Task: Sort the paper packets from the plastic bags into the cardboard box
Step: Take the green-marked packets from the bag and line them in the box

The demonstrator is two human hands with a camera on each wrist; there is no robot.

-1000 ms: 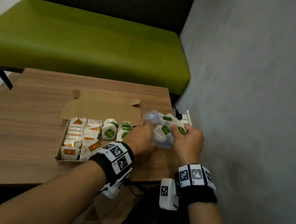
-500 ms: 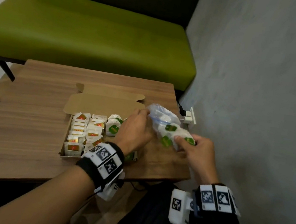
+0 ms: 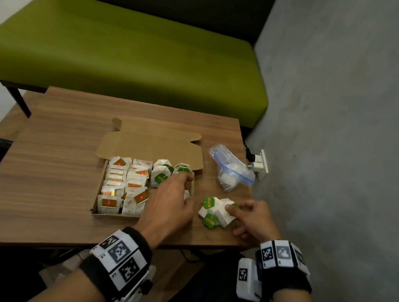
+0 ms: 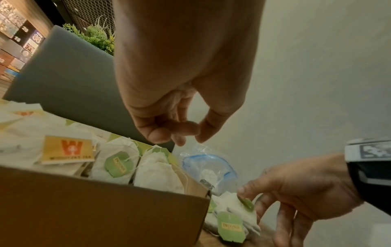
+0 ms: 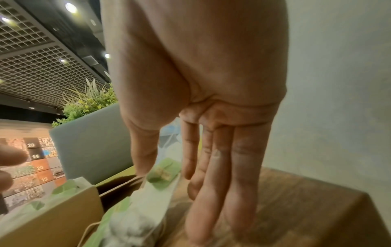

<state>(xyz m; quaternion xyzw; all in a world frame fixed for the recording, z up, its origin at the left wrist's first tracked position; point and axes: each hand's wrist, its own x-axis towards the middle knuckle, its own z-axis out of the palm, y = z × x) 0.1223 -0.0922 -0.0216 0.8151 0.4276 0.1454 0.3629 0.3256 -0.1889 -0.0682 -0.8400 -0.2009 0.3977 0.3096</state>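
Brown cardboard box [image 3: 150,147] sits open on the wooden table [image 3: 54,169], its lid folded back toward the green bench [image 3: 130,51]. Paper packets with orange tags [image 3: 122,185] fill its left side in rows, and packets with green tags [image 3: 162,175] stand in its far right corner. The left hand [image 3: 171,204] hangs over the right side of the box with its fingers loosely curled and nothing held between them, as the left wrist view shows. Just right of the box, a small pile of green-tagged packets [image 3: 215,212] lies on the table. The right hand [image 3: 254,221] reaches into this pile, thumb and forefinger pinching the green tag of one packet, the other fingers stretched out straight. A clear plastic bag [image 3: 229,167] with a blue zip strip lies farther back on the right, near the grey wall [image 3: 354,123], with something white left inside.
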